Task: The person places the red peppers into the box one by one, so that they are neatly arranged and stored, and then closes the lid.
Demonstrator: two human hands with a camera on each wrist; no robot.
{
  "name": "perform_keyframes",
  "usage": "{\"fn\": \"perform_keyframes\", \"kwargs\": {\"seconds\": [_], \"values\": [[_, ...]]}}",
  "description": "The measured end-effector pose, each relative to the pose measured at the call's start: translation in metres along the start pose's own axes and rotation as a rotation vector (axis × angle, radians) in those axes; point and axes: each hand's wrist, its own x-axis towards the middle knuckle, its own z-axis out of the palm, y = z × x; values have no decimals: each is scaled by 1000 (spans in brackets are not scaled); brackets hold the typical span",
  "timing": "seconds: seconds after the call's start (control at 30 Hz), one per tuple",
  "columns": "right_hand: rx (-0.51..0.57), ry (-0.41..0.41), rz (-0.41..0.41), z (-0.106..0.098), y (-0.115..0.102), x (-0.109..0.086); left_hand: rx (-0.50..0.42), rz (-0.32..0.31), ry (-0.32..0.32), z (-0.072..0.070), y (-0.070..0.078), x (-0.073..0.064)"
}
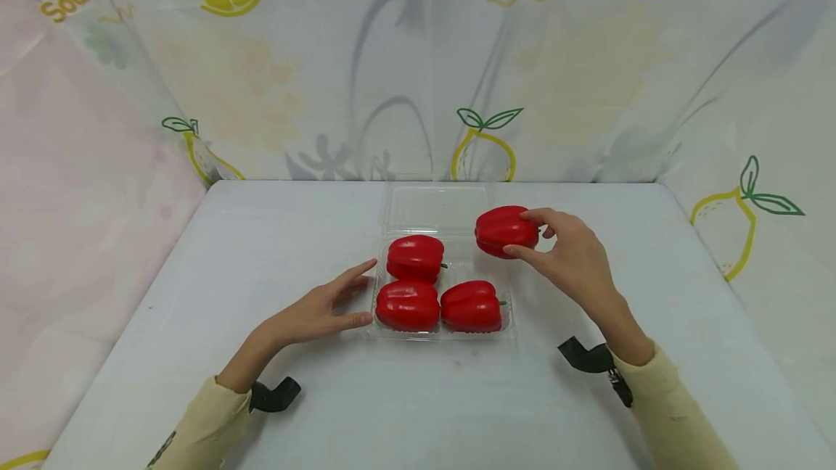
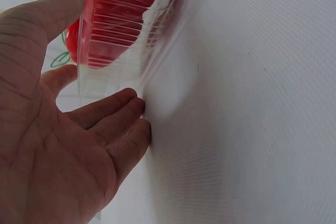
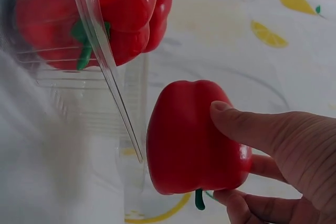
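My right hand (image 1: 573, 256) grips a red bell pepper (image 1: 501, 231) between thumb and fingers, above the back right part of a clear plastic container (image 1: 457, 272). In the right wrist view this bell pepper (image 3: 191, 137) hangs beside the container's rim (image 3: 121, 108), its green stem downward in that picture. Three more red bell peppers lie inside: one at back left (image 1: 414, 258), one at front left (image 1: 408, 306), one at front right (image 1: 472, 307). At the container's left side my left hand (image 1: 318, 314) rests with fingers spread; the left wrist view shows its fingers (image 2: 113, 111) against the table.
The container's clear lid (image 1: 431, 207) lies folded back behind it. A white table (image 1: 294, 223) spreads around, edged by a printed fabric backdrop (image 1: 313, 64) at the back and sides. Black wrist mounts (image 1: 274, 395) sit on both sleeves.
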Motion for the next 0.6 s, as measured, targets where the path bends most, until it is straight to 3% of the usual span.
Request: {"fn": "perform_keyframes", "kwargs": {"seconds": [0.6], "values": [[2,-42,-59,21,-20,-4,-11,2,0,0,1,0]]}}
